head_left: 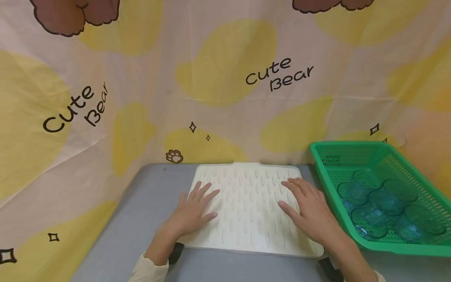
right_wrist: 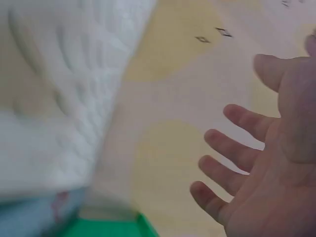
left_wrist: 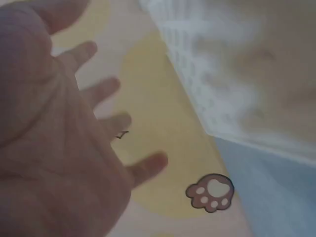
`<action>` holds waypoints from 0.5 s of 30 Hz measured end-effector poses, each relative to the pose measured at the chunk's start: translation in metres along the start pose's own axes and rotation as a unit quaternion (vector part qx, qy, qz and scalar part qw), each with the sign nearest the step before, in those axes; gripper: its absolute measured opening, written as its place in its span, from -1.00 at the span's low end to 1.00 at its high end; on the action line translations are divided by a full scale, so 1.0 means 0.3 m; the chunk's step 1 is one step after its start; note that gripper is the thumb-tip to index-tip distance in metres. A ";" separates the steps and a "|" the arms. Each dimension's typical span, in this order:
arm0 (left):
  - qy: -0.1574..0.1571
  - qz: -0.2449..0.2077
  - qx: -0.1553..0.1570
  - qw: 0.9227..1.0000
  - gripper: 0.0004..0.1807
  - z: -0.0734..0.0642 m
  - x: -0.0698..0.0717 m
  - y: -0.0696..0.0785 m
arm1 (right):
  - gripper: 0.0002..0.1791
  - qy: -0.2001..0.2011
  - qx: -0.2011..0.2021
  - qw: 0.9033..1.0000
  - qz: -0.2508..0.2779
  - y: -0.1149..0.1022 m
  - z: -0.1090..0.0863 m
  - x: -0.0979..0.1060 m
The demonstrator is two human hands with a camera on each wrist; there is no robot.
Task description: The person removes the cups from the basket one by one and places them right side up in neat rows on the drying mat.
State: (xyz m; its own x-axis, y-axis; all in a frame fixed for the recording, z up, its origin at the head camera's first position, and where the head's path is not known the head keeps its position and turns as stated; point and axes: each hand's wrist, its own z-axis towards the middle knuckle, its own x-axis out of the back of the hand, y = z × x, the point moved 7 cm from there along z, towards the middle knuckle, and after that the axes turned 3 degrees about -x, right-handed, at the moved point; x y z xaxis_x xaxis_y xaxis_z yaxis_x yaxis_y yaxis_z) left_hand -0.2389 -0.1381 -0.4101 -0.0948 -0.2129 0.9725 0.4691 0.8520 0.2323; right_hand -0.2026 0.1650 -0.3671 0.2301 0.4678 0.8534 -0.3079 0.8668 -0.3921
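Cloth reads "Cute Bear"; left hand, right hand spread, empty, near white board.

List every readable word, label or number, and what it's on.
"Cute Bear": patterned cloth, left side.
"Cute Bear": same cloth, behind the white mat.
Reddish mark on the table, right wrist view: too blurred to read.
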 end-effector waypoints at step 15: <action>-0.124 -0.100 -0.037 0.987 -0.02 -0.122 -0.076 -0.126 | -0.36 -0.067 -0.085 0.993 0.037 0.291 -0.118 0.238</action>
State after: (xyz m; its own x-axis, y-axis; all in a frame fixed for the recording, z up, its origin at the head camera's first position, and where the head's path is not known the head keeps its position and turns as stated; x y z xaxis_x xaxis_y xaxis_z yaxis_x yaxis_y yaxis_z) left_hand -0.2224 -0.1830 -0.4417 -0.3993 -0.2413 0.8845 0.4817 0.7657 0.4263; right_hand -0.1805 0.2802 -0.3525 0.0847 0.5142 0.8535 -0.1558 0.8528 -0.4984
